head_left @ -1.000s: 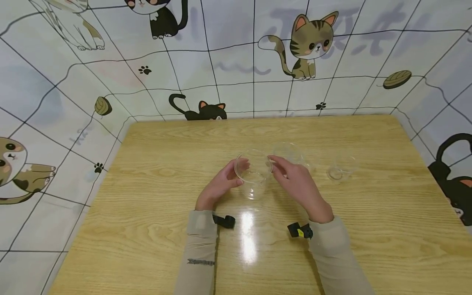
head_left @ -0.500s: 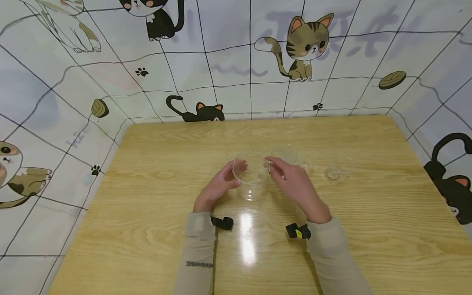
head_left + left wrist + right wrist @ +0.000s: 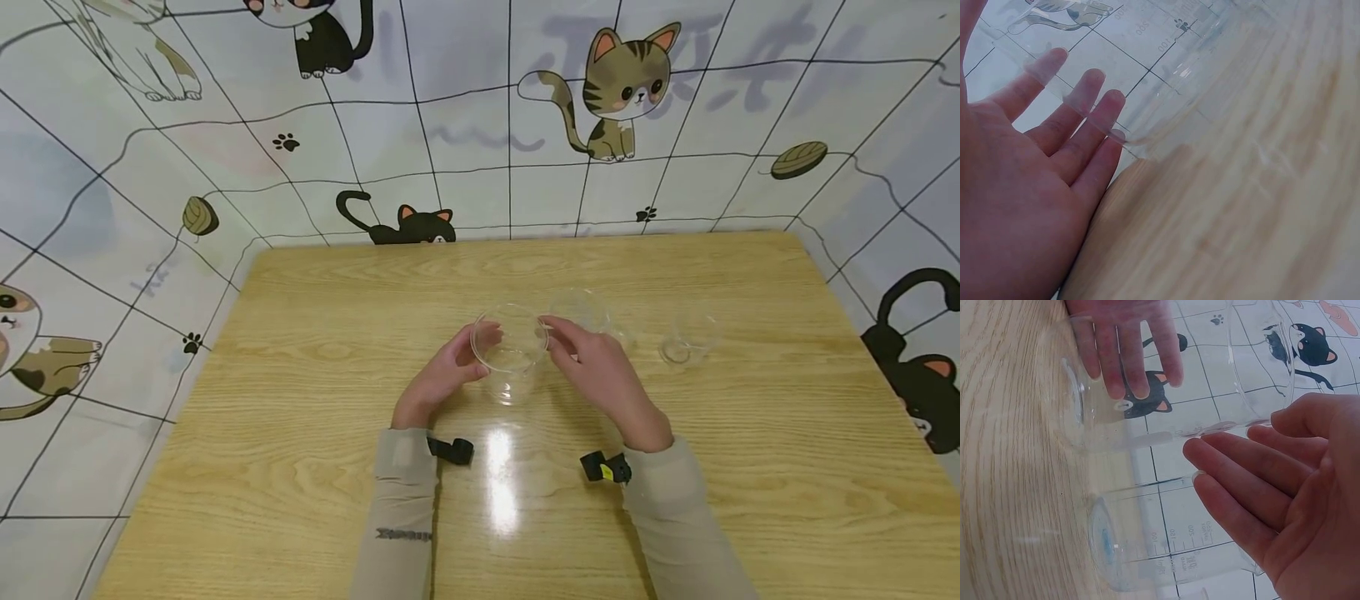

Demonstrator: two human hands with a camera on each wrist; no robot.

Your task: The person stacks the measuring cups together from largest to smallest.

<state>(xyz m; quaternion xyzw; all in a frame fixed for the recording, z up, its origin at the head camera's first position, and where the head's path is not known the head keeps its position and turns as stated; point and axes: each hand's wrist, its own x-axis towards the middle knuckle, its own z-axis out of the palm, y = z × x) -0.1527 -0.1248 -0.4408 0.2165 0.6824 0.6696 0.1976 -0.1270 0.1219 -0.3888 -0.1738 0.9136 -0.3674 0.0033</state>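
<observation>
In the head view a large clear glass beaker stands upright between both hands, its base at the tabletop. My left hand cups its left side, thumb in front and fingers behind. Faint mirrored graduation numbers show through the beaker wall in the left wrist view. On the right side of the rim, my right hand pinches with thumb and fingertips. The right wrist view shows that right hand against the beaker, with the left fingers seen through the glass.
A second graduated glass beaker stands just beyond the right hand, partly hidden by it in the head view. Farther right is a smaller clear glass vessel. The wooden tabletop ends at cat-patterned walls.
Both hands stay on the beaker in nearly the same pose. The whole head view shifts slightly; the other glassware has not moved on the table.
</observation>
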